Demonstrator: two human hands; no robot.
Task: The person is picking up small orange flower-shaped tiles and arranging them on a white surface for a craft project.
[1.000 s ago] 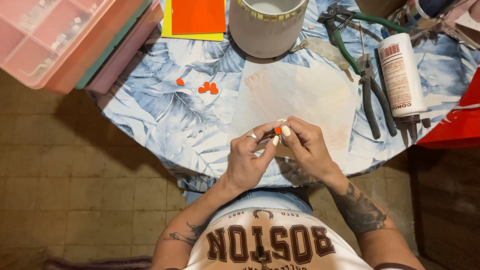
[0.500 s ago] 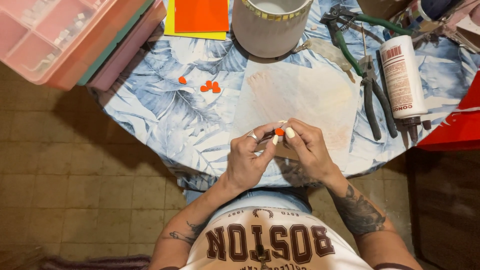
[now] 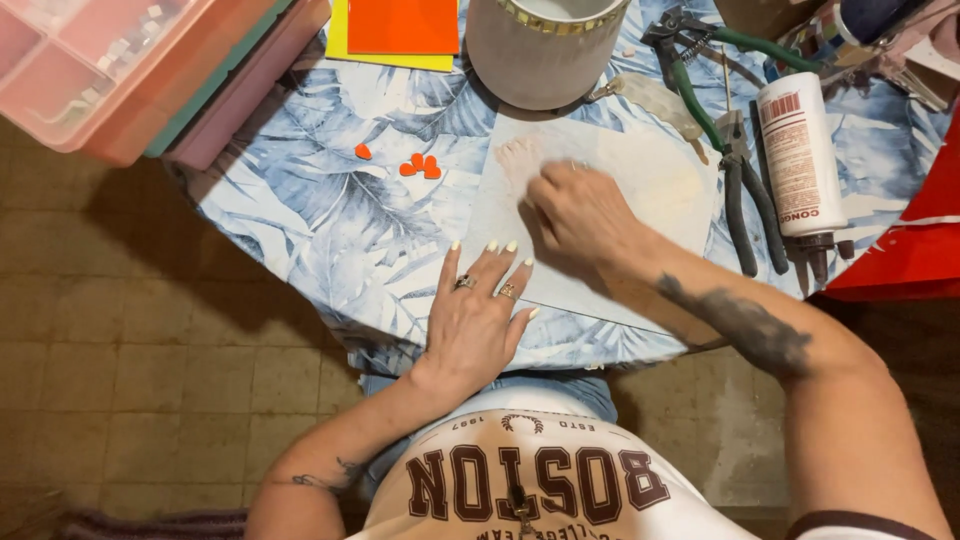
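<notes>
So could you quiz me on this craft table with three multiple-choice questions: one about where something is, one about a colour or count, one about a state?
1. Where do the small orange pieces lie?
A. on the leaf-print tablecloth, left of the white sheet
B. inside the grey pot
C. on the floor

2. What colour is the square sheet lying on the yellow one?
A. blue
B. orange
C. black

3. How does the left hand rest?
A. clenched around pliers
B. lifted clear off the table
C. flat, fingers spread, at the white sheet's edge

Answers:
1 A, they sit on the tablecloth beside the white sheet.
2 B, orange shows over a yellow border.
3 C, the palm is down, holding nothing, while the right hand presses on the sheet.
</notes>
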